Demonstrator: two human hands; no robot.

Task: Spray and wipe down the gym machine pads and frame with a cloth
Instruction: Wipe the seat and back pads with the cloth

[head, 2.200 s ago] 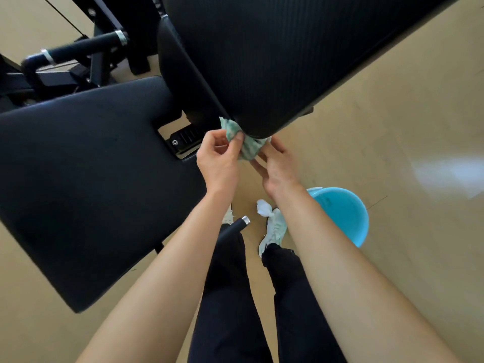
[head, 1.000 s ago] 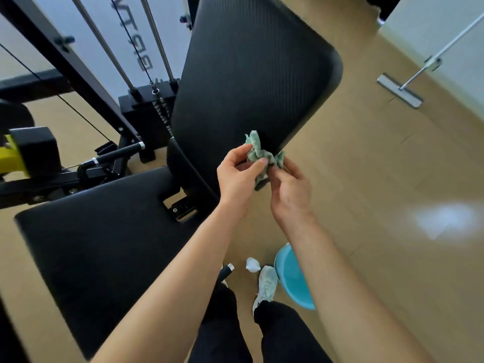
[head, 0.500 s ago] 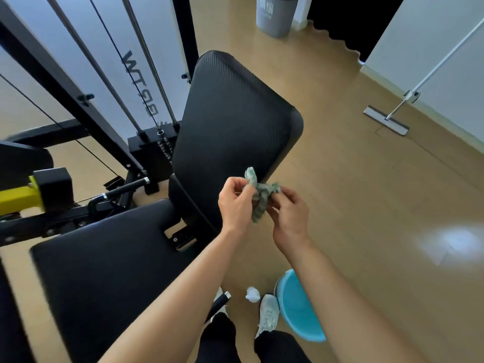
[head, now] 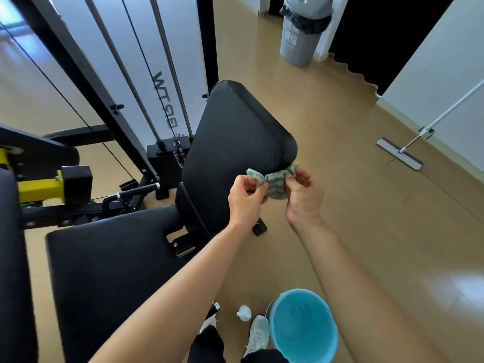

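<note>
Head view, near first: blue bucket (head: 303,326) by your right shoe (head: 258,334), more of it showing than half second ago. Seat pad (head: 112,263) at left. Your left hand (head: 245,203) and right hand (head: 303,200) each pinch one end of green cloth (head: 273,184), held before right corner of back pad (head: 235,148); contact unclear. Cloth now spread wider, earlier bunched. Farther: flat mop (head: 400,153) at right, grey bin (head: 301,35) now fully in view.

Cloth (head: 275,183): green-white mottled. Back pad (head: 235,142): black, fine ribbed texture. Bucket (head: 303,326): sky blue. Frame block (head: 39,189): yellow. Bin (head: 301,35): grey.
</note>
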